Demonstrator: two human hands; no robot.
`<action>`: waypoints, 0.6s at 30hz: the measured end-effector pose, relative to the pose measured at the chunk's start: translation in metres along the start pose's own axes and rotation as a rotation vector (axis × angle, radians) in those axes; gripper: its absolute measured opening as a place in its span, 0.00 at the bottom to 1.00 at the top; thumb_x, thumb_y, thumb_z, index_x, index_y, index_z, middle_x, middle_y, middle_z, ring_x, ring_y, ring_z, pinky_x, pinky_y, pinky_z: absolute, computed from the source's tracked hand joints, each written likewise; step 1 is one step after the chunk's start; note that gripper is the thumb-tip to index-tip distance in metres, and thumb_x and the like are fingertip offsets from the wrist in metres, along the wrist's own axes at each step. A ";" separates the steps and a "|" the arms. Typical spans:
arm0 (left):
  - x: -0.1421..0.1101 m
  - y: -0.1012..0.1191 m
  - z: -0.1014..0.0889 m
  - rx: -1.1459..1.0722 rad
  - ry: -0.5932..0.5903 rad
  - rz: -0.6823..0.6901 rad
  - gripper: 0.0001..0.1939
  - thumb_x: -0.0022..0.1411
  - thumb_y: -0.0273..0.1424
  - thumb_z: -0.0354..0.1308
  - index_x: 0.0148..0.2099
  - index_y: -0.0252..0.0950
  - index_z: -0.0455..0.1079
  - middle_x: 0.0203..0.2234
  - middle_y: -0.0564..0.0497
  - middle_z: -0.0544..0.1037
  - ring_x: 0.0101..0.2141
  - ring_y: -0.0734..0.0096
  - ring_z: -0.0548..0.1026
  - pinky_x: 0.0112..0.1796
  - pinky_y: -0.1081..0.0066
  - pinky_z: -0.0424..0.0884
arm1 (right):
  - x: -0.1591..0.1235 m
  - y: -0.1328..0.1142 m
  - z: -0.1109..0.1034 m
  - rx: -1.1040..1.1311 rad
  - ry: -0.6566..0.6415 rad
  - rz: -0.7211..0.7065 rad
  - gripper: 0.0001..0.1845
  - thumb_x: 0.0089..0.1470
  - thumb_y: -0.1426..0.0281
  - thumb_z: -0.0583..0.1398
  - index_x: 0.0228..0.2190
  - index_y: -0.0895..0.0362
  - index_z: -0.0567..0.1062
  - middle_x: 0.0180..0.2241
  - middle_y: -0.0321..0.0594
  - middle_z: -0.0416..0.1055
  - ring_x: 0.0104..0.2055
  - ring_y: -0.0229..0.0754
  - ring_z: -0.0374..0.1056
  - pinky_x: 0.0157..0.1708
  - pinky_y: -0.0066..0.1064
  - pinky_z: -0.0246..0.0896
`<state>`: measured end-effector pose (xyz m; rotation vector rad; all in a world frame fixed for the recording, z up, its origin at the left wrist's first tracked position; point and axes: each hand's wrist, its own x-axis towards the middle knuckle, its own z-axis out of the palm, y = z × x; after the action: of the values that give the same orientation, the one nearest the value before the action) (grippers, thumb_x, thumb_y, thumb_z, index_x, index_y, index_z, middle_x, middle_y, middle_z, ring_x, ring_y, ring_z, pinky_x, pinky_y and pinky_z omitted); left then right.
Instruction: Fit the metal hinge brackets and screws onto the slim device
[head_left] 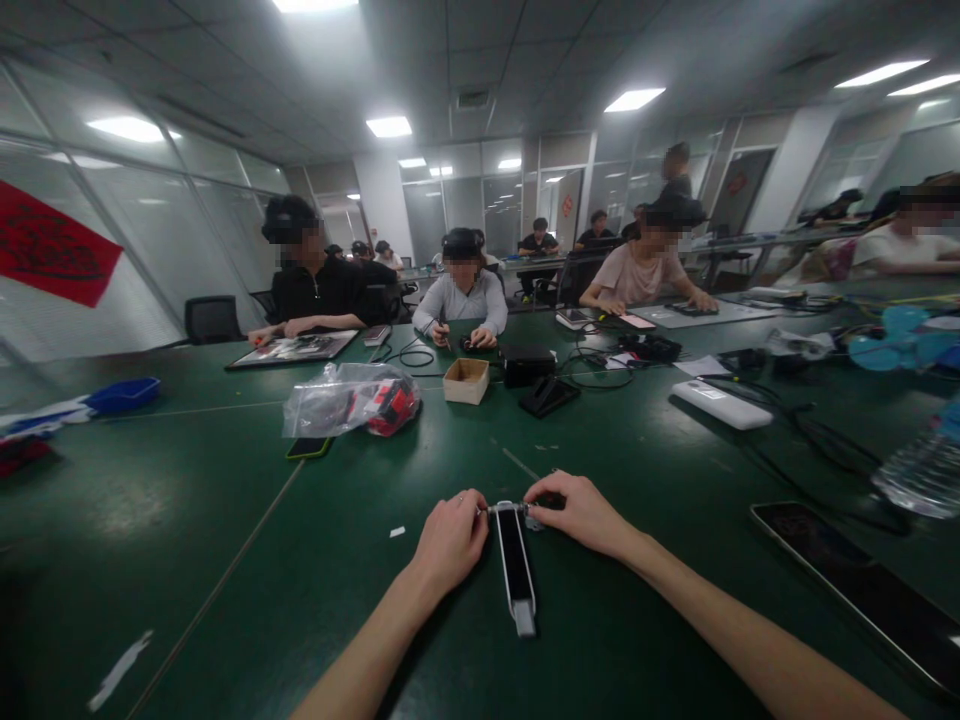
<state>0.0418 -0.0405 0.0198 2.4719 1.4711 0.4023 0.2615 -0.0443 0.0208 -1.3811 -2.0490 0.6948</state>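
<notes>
A long, narrow device with a white rim and a black face (514, 555) lies on the green table, a grey tab (524, 618) at its near end. At its far left corner, my left hand (452, 535) has its fingertips pressed together around something too small to make out. On the other side, my right hand (577, 510) pinches a small metallic piece (531, 520) by the far right corner. Fingers partly hide whatever each hand grips. The device lies between the two hands, its near end untouched.
Ahead stand a small open box (466, 383), a clear plastic bag (322, 405) with red and black contents, and a black stand (550, 396). To the right are a large phone (862, 590), a white power bank-like block (721, 403), cables and a water bottle (926, 465). People sit opposite.
</notes>
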 end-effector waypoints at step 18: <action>0.000 0.000 0.002 -0.001 -0.009 -0.007 0.09 0.64 0.29 0.44 0.41 0.36 0.65 0.36 0.49 0.74 0.35 0.67 0.71 0.36 0.69 0.63 | 0.001 0.000 0.008 0.040 0.030 0.016 0.09 0.49 0.68 0.59 0.35 0.53 0.76 0.34 0.35 0.73 0.36 0.39 0.66 0.38 0.33 0.59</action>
<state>0.0425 -0.0403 0.0181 2.4633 1.4755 0.3901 0.2556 -0.0443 0.0149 -1.3792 -1.9918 0.7134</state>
